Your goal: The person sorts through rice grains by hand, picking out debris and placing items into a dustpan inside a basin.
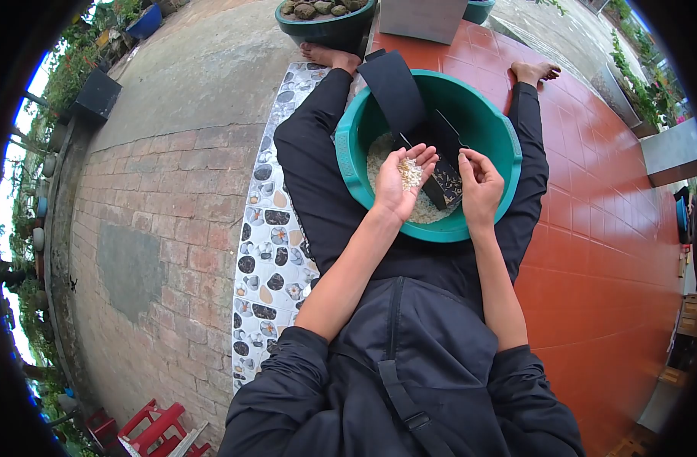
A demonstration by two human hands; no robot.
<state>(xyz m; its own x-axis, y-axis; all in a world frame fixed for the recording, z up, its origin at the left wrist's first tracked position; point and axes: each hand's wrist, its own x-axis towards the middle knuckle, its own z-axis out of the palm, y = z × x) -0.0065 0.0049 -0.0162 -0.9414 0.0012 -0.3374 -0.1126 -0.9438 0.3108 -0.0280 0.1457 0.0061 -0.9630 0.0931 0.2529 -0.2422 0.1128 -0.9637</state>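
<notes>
My left hand (398, 186) is cupped palm up over the near side of a green plastic basin (350, 145), with a small heap of pale rice grains (411, 174) in it. My right hand (481, 185) hovers above the basin's right side, thumb and fingertips pinched together; whatever is between them is too small to make out. More whitish rice (433, 214) lies on the basin's bottom. Inside the basin stands a black box (438, 193) with some brownish grains in it, partly hidden by my left hand. Its black flap (394, 91) leans over the far rim.
The basin sits between my outstretched legs on red tiles (584, 251), beside a strip of pebble-patterned tile (268, 259). Beyond my feet are a green planter with stones (325, 27) and a grey block (421, 19). Red plastic stools (154, 430) stand at lower left on brick paving.
</notes>
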